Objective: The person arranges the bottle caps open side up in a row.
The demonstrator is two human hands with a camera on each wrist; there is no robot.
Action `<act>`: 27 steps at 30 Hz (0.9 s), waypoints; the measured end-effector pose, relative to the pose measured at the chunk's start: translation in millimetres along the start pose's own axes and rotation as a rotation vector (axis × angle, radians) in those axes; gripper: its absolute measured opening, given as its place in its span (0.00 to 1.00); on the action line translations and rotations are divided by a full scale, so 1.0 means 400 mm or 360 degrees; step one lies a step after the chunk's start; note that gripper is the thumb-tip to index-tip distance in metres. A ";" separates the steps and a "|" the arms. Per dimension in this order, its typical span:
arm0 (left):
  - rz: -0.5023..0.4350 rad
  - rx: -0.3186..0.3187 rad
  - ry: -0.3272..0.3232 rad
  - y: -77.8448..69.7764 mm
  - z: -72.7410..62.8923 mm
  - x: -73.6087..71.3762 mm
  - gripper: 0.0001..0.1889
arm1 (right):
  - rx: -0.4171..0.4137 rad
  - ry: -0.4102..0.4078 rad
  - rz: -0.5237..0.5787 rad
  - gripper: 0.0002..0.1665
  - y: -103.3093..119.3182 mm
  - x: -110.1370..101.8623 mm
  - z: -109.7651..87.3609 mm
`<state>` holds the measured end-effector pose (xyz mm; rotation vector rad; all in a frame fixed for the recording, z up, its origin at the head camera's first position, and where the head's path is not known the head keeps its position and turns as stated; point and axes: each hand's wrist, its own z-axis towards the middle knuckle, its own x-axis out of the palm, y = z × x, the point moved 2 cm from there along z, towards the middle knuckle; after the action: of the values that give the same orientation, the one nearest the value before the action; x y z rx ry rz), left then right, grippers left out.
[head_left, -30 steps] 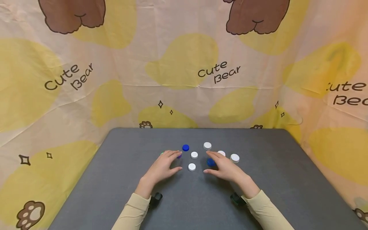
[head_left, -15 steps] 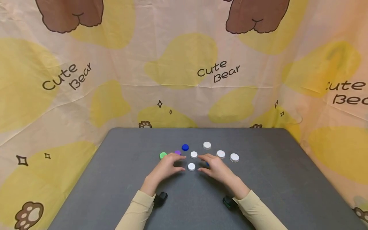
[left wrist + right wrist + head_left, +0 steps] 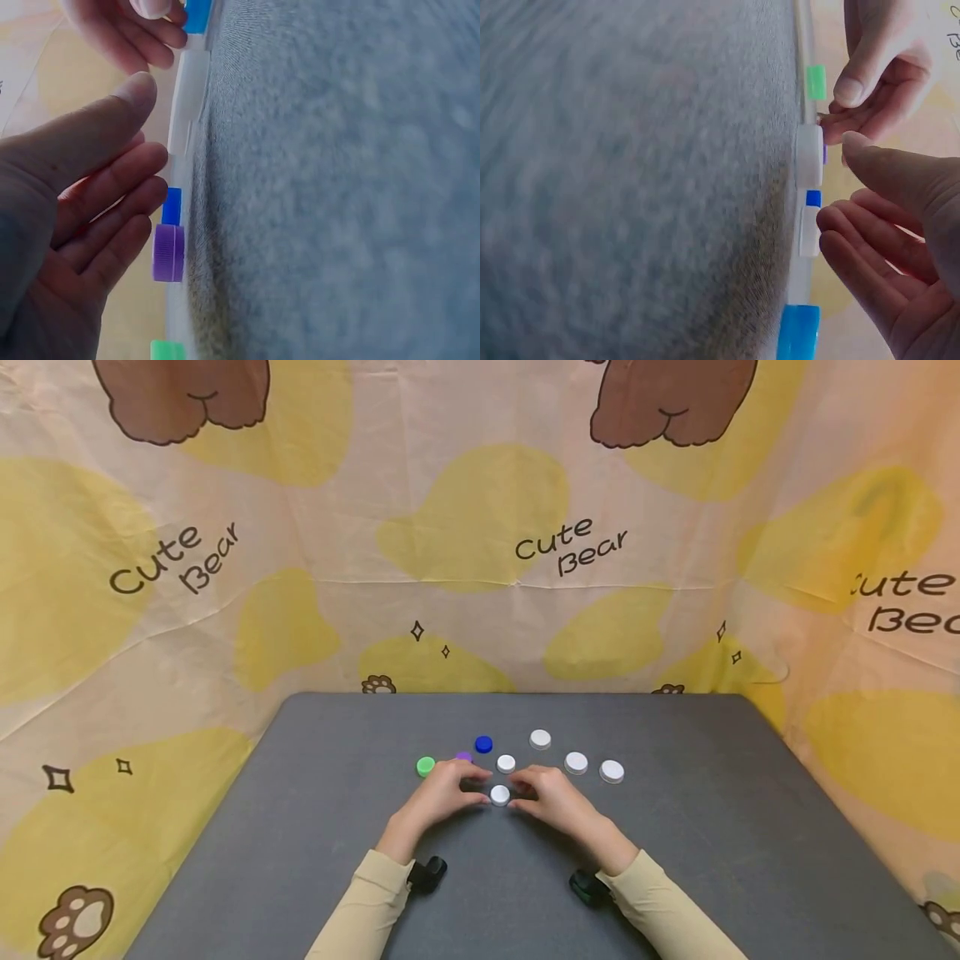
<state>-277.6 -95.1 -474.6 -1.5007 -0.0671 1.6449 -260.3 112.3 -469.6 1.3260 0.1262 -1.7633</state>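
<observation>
My left hand [image 3: 441, 795] and right hand [image 3: 557, 797] lean in from both sides of a white bottle cap [image 3: 499, 795] on the table. Their fingers curve gently, thumbs nearest the cap, and neither hand visibly grips it. Just behind it lies another white cap [image 3: 506, 764]. Beyond my left fingers are a purple cap [image 3: 463, 757] and a green cap [image 3: 425, 767]. In the right wrist view, a lighter blue cap [image 3: 799, 332] lies by my right hand, which hides it in the head view. The left wrist view has the purple cap [image 3: 168, 253] below my fingers.
A dark blue cap [image 3: 483, 744] lies farther back. Three more white caps sit to the right: one at the back [image 3: 540, 740], a middle one [image 3: 576, 763] and an outer one [image 3: 611, 772]. Behind the grey table [image 3: 675, 827] hangs a bear-print cloth [image 3: 465, 527].
Both hands have moved inward toward each other, closing in on the front white cap. The green and purple caps came into sight, while the lighter blue one became hidden behind the right hand.
</observation>
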 end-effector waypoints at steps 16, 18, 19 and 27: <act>0.0000 -0.0018 0.0119 0.007 0.007 0.024 0.13 | 0.0079 0.0171 0.0100 0.14 0.009 0.021 0.017; 0.0014 -0.0029 0.0121 0.007 0.009 0.026 0.13 | 0.0073 0.0158 0.0101 0.14 0.009 0.023 0.019; 0.0022 -0.0036 0.0120 0.007 0.011 0.027 0.13 | 0.0071 0.0152 0.0099 0.13 0.009 0.025 0.020; 0.0036 0.0000 0.0093 0.001 0.020 0.038 0.11 | 0.0100 0.0111 0.0082 0.11 0.002 0.042 0.028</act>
<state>-282.5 -81.9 -484.4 -1.5535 -0.0179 1.6181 -268.2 95.8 -478.2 1.4243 0.0758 -1.6907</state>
